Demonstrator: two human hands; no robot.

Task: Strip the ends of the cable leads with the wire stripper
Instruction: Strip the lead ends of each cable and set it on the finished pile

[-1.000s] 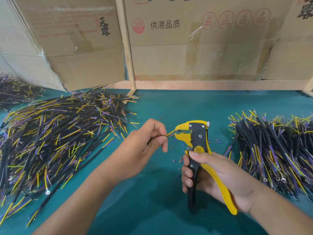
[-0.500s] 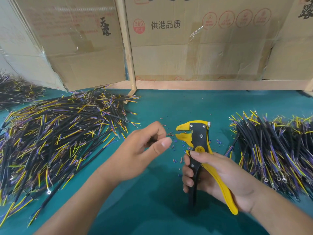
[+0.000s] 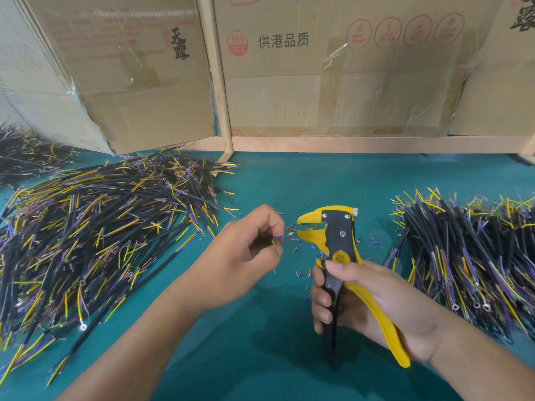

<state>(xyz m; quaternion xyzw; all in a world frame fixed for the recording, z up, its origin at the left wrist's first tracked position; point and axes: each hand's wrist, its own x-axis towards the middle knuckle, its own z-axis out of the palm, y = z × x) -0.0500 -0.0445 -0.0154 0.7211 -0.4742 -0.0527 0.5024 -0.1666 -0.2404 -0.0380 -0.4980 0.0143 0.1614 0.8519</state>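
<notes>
Wire stripper [image 3: 337,235], yellow and black: 1.
Hands: 2, left hand [image 3: 240,256] and right hand [image 3: 373,302].
Heaps of cable leads: 3, large heap [image 3: 95,233] at left, heap [image 3: 469,256] at right, small heap [image 3: 26,151] far left; leads per heap too many to count.
Insulation scraps [image 3: 298,250] on green mat [image 3: 289,180]: many, uncounted.
Cardboard cartons [image 3: 333,65]: at least 3.

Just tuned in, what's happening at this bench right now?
A person is stripping cable leads by hand. The right hand grips an upright yellow-and-black wire stripper, its jaws slightly apart with no wire between them. The left hand pinches a lead's blue and yellow ends just short of the jaws. Piles of leads lie on the left and right of the green mat, with insulation scraps scattered below the stripper's head.
</notes>
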